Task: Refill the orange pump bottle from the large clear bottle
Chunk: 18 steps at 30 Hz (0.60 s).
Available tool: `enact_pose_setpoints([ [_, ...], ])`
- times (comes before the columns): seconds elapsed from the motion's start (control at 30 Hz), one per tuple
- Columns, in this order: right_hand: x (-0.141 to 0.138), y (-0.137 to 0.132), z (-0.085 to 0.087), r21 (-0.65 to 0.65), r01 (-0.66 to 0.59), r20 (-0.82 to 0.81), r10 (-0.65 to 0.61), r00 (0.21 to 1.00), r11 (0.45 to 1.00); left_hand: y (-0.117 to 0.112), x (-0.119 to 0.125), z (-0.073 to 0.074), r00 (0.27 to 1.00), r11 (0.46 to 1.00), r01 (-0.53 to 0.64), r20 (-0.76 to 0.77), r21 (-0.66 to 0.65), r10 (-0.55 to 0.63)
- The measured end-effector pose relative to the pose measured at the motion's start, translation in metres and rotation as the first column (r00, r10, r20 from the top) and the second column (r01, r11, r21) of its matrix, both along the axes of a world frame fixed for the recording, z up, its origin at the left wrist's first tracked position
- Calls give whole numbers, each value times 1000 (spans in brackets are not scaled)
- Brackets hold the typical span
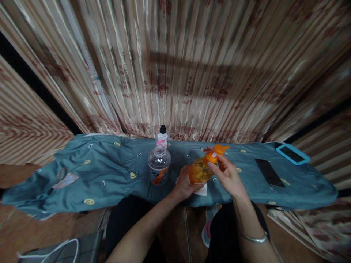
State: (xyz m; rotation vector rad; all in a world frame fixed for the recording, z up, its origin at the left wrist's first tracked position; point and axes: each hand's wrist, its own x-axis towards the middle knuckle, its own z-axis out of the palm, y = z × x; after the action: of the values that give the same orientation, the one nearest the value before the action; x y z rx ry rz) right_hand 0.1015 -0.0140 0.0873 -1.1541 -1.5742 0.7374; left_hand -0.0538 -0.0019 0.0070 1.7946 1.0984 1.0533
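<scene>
Two hands on it: your left hand (185,185) wraps the amber pump bottle (202,172) in its fingers, your right hand's (227,174) fingertips pinch the orange collar (210,158) just above; hold firm below, pinch lightly.

Before me stretches a long, narrow worktop (109,160), draped in a rumpled teal cloth (116,182) with yellow oval prints. Behind it I see a pleated, striped beige curtain (175,80) with reddish-brown patterns, a broad shadow band crossing its folds. Dark bars slant down toward the worktop's left and right ends. Below it I see brown floor (70,224) with pale lines, under dim light.
</scene>
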Motion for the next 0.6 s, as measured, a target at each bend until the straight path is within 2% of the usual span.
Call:
enact_pose_setpoints([
  [0.03,2,0,1,-11,-31,0,31,1000,999,0,0,1,1000,1000,3,-5,0,-3],
  [0.1,3,0,2,-5,-1,20,1,1000,1000,-1,0,1,1000,1000,0,-6,-10,0],
  [0.2,0,0,4,47,199,64,-202,977,979,-1,0,3,1000,1000,-6,-6,-28,6],
  [0.27,-2,0,4,80,279,66,-284,956,957,-1,0,4,1000,1000,-1,-2,-29,1],
  [0.33,-2,-1,4,94,242,59,-248,967,966,-1,0,4,1000,1000,5,-2,-26,-5],
  [0.43,4,-2,3,53,49,46,-52,998,997,-1,-1,3,1000,1000,10,-17,-15,-10],
  [0.5,9,-2,2,5,-61,24,61,998,998,-1,-1,2,1000,1000,8,-24,-13,-8],
  [0.57,10,-1,1,-18,-93,18,93,995,996,-1,-1,2,1000,1000,1,-23,-23,-2],
  [0.6,9,0,2,-11,-63,30,64,998,998,-1,0,1,1000,1000,-3,-21,-30,3],
])
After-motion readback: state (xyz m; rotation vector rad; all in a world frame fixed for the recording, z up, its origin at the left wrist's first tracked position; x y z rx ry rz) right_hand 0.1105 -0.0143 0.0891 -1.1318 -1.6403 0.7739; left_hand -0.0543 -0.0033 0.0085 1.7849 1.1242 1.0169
